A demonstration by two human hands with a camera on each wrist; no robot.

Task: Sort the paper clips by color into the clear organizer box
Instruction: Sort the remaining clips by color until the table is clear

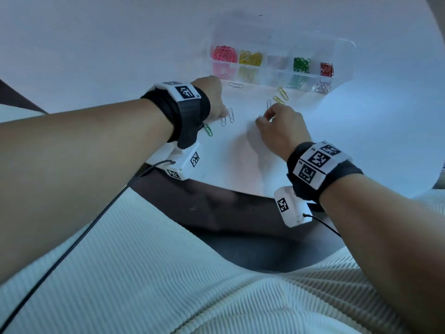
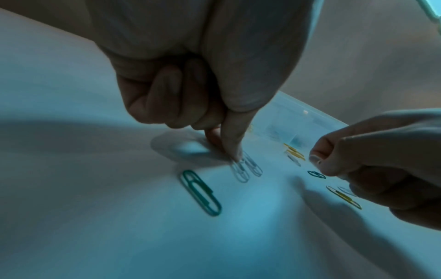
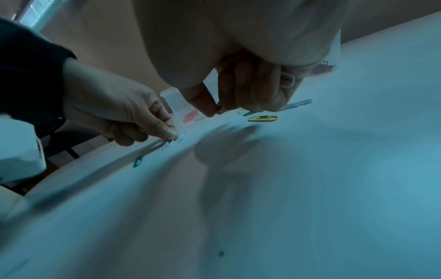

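Observation:
The clear organizer box (image 1: pixel 346 68) stands at the far side of the white table, with pink, yellow, pale, green and red clips in separate compartments. My left hand (image 1: pixel 225 112) is down on the table. Its thumb and index tip (image 2: pixel 226 149) pinch the end of one of two white paper clips (image 2: pixel 241 172) lying side by side. A green clip (image 2: pixel 200 192) lies just beside them. My right hand (image 1: pixel 263 118) is curled; it holds a white paper clip (image 3: pixel 287 81) in its outer fingers. Its thumb and index meet just above another green clip (image 3: pixel 249 113).
Two loose yellow clips (image 1: pixel 280 96) and a silver one (image 1: pixel 236 85) lie in front of the box; another yellow clip (image 3: pixel 262 119) lies beside my right hand. One clip (image 1: pixel 192 209) lies on the dark floor below the table's near edge (image 1: pixel 216 184). A ribbed white cloth covers my lap.

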